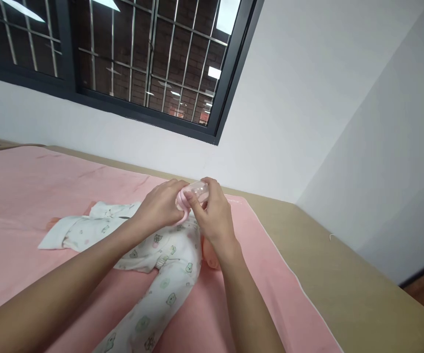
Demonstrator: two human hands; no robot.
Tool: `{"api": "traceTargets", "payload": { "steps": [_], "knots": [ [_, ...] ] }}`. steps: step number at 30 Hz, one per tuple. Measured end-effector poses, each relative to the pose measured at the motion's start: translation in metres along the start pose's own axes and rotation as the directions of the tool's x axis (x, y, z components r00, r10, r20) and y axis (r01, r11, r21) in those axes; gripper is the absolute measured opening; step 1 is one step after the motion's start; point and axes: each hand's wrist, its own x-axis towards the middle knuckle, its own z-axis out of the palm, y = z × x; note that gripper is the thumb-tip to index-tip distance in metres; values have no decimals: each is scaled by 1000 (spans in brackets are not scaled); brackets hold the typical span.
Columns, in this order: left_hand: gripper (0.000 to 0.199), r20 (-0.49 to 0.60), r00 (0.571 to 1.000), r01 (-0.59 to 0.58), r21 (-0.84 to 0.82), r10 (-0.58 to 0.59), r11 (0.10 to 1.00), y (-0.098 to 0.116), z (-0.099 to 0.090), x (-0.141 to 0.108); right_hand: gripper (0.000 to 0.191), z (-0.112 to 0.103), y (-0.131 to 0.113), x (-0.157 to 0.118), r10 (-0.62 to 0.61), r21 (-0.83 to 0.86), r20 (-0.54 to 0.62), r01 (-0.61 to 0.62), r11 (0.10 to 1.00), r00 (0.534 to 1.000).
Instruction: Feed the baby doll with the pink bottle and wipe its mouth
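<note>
The left hand point(162, 205), curled around the pink end, and the right hand point(215, 213), closed on the clear body, already have the bottle point(198, 189) raised over the dressed doll point(182, 245) on the pink sheet point(270, 279), though whether it is opened cannot be told.

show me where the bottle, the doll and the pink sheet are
bottle point(199, 188), head view: on its clear part
doll point(182, 241), head view: on its patterned clothes
pink sheet point(31, 184), head view: on a bare stretch
</note>
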Motion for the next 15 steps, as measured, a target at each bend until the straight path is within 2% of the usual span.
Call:
{"api": "traceTargets", "payload": {
  "steps": [3,7,15],
  "knots": [
    [39,46,998,-35,10,34,999,1,2,-3,39,3,2,1,6,-83,-35,-9,997,999],
    [39,91,994,-54,-56,59,997,-2,5,-4,29,2,6,2,-50,-118,-54,43,992,997],
    [38,168,983,-52,-122,72,991,-3,2,-3,29,-2,10,3,-112,-124,-21,109,986,993]
  ]
}}
